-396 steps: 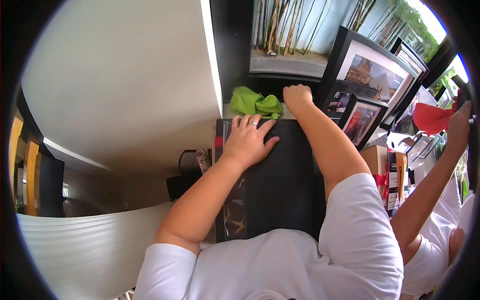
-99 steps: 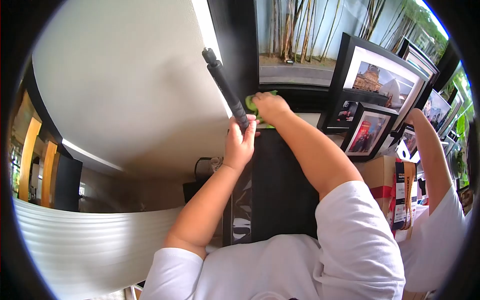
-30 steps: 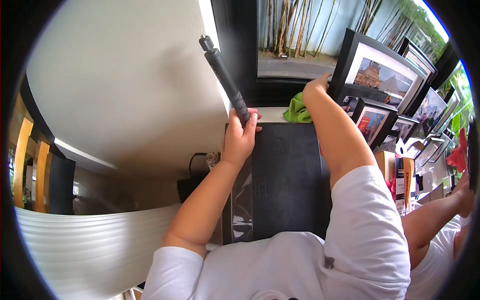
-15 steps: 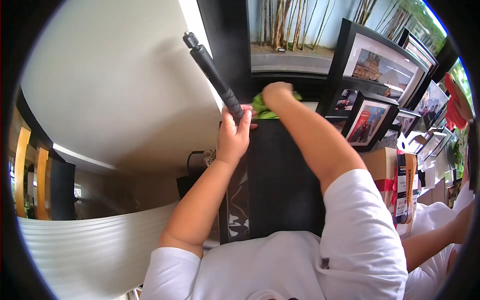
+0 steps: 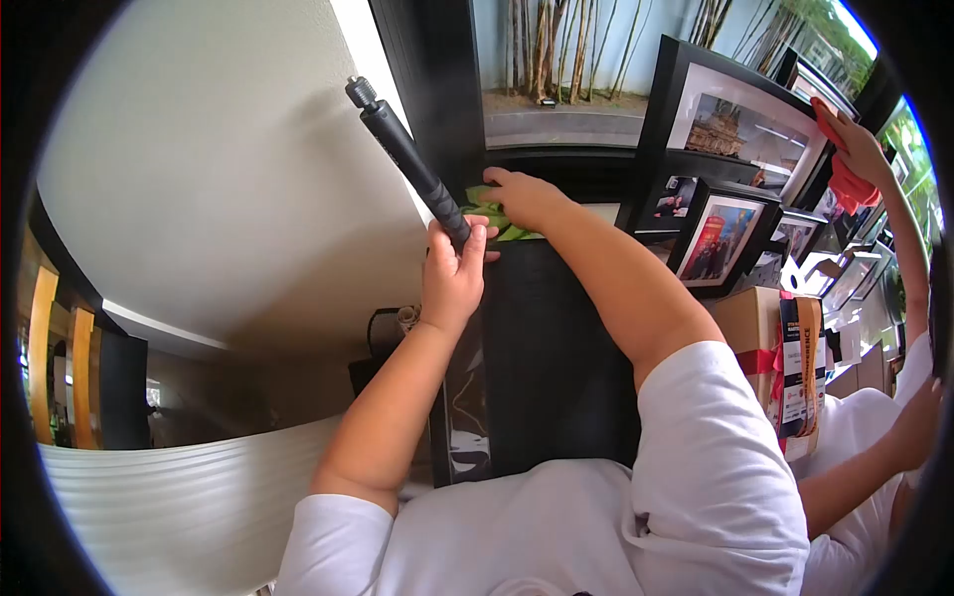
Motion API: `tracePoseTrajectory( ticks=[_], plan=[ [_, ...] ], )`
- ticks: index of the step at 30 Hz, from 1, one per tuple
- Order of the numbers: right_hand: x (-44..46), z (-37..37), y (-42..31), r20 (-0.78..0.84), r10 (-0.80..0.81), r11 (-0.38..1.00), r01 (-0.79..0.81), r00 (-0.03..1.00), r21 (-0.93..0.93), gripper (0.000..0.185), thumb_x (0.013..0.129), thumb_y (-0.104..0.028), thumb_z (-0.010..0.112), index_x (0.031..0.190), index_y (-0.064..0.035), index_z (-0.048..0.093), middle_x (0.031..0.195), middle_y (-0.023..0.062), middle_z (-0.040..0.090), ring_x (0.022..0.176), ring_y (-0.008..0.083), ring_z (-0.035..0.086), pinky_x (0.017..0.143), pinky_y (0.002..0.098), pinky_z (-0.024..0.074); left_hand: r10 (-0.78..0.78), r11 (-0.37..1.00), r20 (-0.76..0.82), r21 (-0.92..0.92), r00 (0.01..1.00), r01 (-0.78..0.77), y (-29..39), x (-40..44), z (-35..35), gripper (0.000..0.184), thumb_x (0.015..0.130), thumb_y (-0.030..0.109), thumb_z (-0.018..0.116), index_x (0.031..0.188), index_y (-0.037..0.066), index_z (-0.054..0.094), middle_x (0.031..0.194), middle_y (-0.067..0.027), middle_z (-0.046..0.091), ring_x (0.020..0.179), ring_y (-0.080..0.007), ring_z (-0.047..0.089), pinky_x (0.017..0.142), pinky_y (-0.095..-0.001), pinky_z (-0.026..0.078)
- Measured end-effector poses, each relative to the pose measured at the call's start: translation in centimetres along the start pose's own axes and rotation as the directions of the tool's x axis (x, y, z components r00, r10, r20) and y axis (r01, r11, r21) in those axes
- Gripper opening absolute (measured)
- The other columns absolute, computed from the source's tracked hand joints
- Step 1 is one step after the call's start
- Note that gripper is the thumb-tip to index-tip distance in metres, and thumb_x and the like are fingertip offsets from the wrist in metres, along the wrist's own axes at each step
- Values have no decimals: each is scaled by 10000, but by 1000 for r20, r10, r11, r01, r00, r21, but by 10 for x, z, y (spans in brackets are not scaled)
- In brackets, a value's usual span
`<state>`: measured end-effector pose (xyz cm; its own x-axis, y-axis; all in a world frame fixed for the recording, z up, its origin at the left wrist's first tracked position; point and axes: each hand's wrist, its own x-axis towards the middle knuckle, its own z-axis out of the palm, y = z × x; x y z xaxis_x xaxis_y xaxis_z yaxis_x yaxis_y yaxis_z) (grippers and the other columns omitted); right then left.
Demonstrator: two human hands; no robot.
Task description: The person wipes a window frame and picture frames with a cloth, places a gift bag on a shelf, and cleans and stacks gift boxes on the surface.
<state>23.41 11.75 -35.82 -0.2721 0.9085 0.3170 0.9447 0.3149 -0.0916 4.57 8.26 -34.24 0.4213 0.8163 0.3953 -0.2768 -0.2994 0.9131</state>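
My left hand (image 5: 454,276) is wrapped round the lower end of a black pole (image 5: 412,149) that tilts up to the left and ends in a metal screw tip. Just to its right, my right hand (image 5: 529,201) presses on a crumpled green cloth (image 5: 517,234) at the ledge below the window, with part of the cloth hidden under the fingers. Below both hands lies a flat dark panel or box top (image 5: 566,348); its exact kind I cannot tell.
Framed photos (image 5: 750,129) stand along the window on the right. A brown box with a red ribbon (image 5: 750,333) sits nearer. Another person's hand (image 5: 857,144) holds a red cloth (image 5: 853,189) against a frame at far right. A pale wall (image 5: 219,179) rises at left.
My right hand has moved left with the green cloth, closer to the pole. The other person's hand with the red cloth has reached up to the large frame.
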Motion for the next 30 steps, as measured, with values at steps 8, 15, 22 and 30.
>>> tracePoseTrajectory(
  ticks=[8,15,22,30],
  plan=[
    [-12,-37,-1,331,383,886,-241,863,-396,290,821,-180,507,1082,-222,626,1070,85,539,971,253,584,787,376,473,-30,999,-12,-14,999,30,5,-1,0,221,931,176,477,1048,5,400,1008,-98,539,914,-176,601,675,-289,556],
    [-30,-35,46,406,576,655,-105,709,-748,213,823,-187,508,922,-128,688,1012,79,637,898,212,619,724,379,409,-48,999,-22,14,999,49,7,-2,-1,194,929,174,479,1023,12,427,1000,-100,540,914,-172,596,682,-282,553],
    [-16,-12,83,498,756,547,8,425,-837,209,798,-211,540,910,-133,698,932,64,673,896,218,617,744,422,378,-23,999,21,38,1000,22,3,-1,-3,205,939,172,461,1075,36,390,1046,-91,512,953,-188,578,709,-320,544],
    [44,-70,-19,597,244,947,-320,765,24,506,715,-309,642,1196,-172,566,1132,112,596,996,237,587,895,392,437,-74,997,-87,-43,993,71,4,-1,1,232,929,182,479,1050,-4,409,999,-102,537,899,-174,597,668,-283,557]
  ],
)
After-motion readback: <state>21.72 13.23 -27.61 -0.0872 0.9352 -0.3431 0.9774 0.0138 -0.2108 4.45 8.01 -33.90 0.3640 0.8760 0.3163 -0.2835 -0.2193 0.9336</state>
